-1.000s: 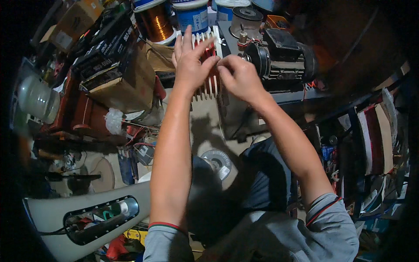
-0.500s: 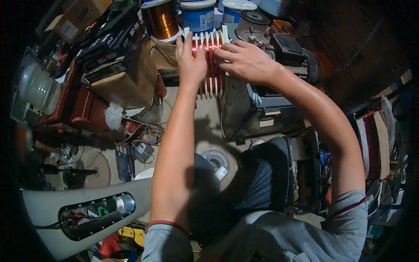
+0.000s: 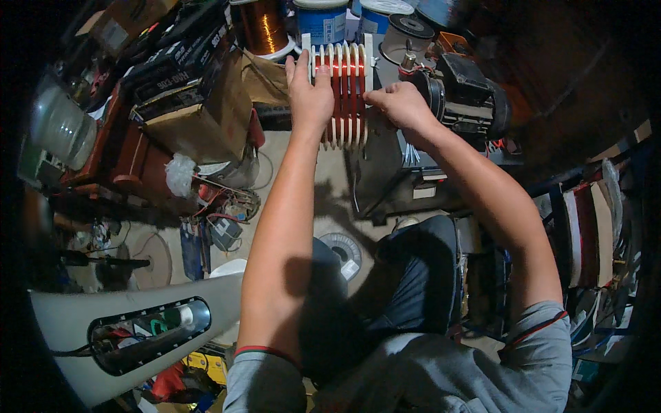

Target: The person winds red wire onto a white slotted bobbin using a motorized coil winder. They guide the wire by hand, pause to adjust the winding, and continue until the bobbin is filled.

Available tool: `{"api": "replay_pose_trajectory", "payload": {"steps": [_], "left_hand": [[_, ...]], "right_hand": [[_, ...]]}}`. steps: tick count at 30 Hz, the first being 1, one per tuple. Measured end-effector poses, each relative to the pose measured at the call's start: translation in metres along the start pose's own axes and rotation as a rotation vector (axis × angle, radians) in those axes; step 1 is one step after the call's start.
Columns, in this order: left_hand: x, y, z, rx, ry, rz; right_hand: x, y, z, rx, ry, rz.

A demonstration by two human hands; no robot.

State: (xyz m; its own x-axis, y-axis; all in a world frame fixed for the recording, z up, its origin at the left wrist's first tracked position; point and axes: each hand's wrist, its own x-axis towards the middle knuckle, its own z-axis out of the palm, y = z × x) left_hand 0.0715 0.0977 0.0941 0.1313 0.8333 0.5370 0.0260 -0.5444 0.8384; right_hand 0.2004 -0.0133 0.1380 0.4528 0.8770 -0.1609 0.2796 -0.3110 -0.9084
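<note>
Near, between the knees, a grey spool point(image 3: 350, 249) lies on the floor. Farther out, left hand point(image 3: 311, 96) rests against left side of a white-ribbed coil former point(image 3: 352, 100) wound with red wire; cannot tell if it grips. Right hand point(image 3: 401, 104) curls closed at its right edge; anything pinched is too small to tell. Black motor point(image 3: 465, 93) sits right, blue bucket point(image 3: 323, 26) far.

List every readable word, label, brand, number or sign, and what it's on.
Not transcribing printed text; locations only:
Black box: pale lettering on its side.
Blue bucket: pale label, print too small to read.
Brown carton, upper left: pale label, too blurred.
Floor spool: pale label, unreadable.
Red-wire coil: no lettering visible.
</note>
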Motion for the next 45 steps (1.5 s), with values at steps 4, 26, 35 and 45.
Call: {"api": "replay_pose_trajectory", "payload": {"steps": [4,26,35,45], "left_hand": [[-0.001,0.0,-0.005,0.012,-0.004,-0.02],[0.005,-0.01,-0.019,0.17,-0.056,0.019],[-0.016,0.021,-0.027,0.178,-0.17,-0.149],[-0.022,0.012,-0.033,0.167,-0.221,-0.189]], "right_hand": [[-0.01,0.0,-0.014,-0.754,0.223,-0.838],[0.016,-0.027,-0.254,-0.166,0.719,-0.587],[0.076,0.181,-0.381,-1.061,0.52,-0.246],[0.086,0.165,-0.349,-1.073,0.428,-0.295]]}}
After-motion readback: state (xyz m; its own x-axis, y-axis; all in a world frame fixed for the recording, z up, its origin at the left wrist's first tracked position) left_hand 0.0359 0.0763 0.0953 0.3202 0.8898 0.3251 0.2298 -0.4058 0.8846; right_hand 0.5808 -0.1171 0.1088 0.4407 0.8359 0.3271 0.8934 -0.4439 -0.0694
